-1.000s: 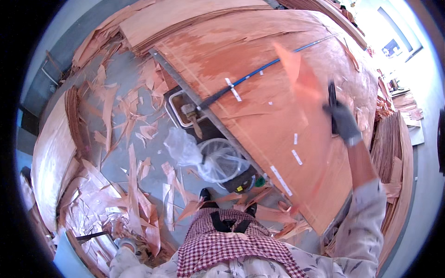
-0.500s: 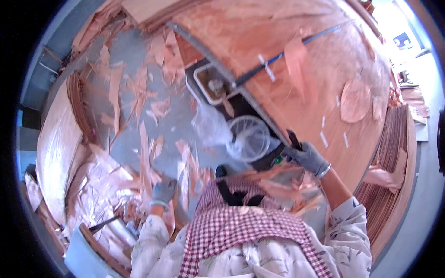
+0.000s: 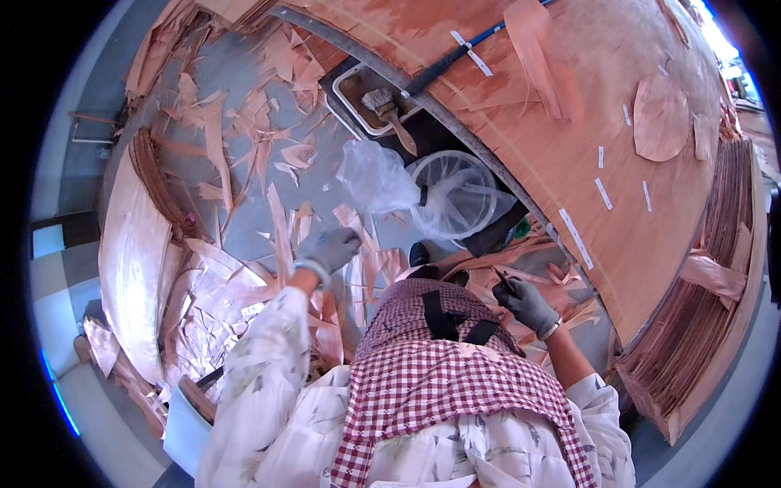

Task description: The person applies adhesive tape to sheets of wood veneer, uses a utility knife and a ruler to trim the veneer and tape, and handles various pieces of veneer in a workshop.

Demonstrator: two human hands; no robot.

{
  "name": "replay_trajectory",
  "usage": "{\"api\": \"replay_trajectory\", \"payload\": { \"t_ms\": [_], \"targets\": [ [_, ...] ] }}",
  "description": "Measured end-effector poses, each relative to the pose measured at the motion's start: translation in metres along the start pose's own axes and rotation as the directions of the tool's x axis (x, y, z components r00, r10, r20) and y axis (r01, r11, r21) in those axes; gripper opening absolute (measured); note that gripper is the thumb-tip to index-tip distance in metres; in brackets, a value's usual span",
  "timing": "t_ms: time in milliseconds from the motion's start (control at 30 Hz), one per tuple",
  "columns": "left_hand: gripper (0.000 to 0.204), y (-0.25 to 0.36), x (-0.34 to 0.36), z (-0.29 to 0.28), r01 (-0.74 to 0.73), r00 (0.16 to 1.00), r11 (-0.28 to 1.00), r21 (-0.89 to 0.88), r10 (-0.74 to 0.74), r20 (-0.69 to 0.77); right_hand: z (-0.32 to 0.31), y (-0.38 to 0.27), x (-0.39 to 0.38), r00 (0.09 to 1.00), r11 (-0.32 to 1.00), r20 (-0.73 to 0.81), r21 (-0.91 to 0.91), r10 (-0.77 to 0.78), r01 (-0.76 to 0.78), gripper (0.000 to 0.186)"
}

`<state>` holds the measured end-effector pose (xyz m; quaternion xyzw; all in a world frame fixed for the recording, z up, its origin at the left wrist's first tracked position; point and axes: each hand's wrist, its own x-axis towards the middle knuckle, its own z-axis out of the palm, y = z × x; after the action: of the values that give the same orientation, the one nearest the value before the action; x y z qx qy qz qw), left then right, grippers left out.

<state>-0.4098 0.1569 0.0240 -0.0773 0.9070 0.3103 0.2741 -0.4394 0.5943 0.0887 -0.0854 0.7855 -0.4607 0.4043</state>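
Note:
My left hand [image 3: 329, 248], gloved in grey, hangs over veneer scraps [image 3: 281, 236] with loosely bent fingers and nothing visible in it. My gloved right hand [image 3: 529, 305] grips a black tool [image 3: 506, 283] beside the apron, below the veneered panel [image 3: 651, 211]. On that panel lie white tape strips [image 3: 576, 238], loose veneer pieces [image 3: 661, 118] and a blue-and-black pole [image 3: 442, 63]. By its edge are a white-rimmed tray [image 3: 358, 81] with a wooden-handled brush [image 3: 403, 134], and a clear plastic bag [image 3: 370, 179] over a round tub [image 3: 480, 220].
Stacked veneer sheets stand at the left [image 3: 138, 260] and right [image 3: 691, 342]. Torn strips cover much of the grey floor [image 3: 203, 73] around my feet. A light blue board [image 3: 183, 427] leans at the lower left, near a wall [image 3: 73, 309].
My right hand has come down from over the panel to beside my waist with the black tool. My left hand has risen from the lower left to over the floor scraps.

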Motion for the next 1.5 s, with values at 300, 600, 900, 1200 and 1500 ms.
{"api": "replay_trajectory", "payload": {
  "t_ms": [300, 600, 900, 1200, 1500],
  "targets": [
    [0.057, -0.179, 0.083, 0.06, -0.249, 0.783, 0.58, -0.775, -0.351, -0.514, -0.021, 0.058, -0.068, 0.971, 0.987, -0.207, 0.124, 0.122, -0.098, 0.021],
    [0.046, 0.089, 0.068, 0.021, -0.411, 0.91, 0.432, -0.803, 0.137, -0.392, -0.027, 0.064, -0.082, 0.94, 0.915, -0.271, 0.394, 0.207, -0.088, 0.021],
    [0.033, 0.198, 0.026, 0.115, -0.496, 0.856, 0.866, -0.065, 0.475, -0.205, -0.006, -0.078, 0.01, 0.875, 0.864, -0.073, 0.139, -0.479, 0.484, 0.021],
    [0.023, 0.214, -0.013, 0.115, -0.377, 0.923, 0.922, -0.087, 0.365, -0.122, 0.033, -0.13, 0.141, 0.949, 0.783, 0.151, -0.536, -0.278, 0.315, 0.029],
    [0.028, 0.208, -0.07, 0.046, -0.333, 0.942, 0.865, -0.375, 0.291, -0.164, 0.028, -0.135, 0.122, 0.844, 0.829, 0.009, 0.19, -0.537, 0.525, 0.018]
  ]
}}
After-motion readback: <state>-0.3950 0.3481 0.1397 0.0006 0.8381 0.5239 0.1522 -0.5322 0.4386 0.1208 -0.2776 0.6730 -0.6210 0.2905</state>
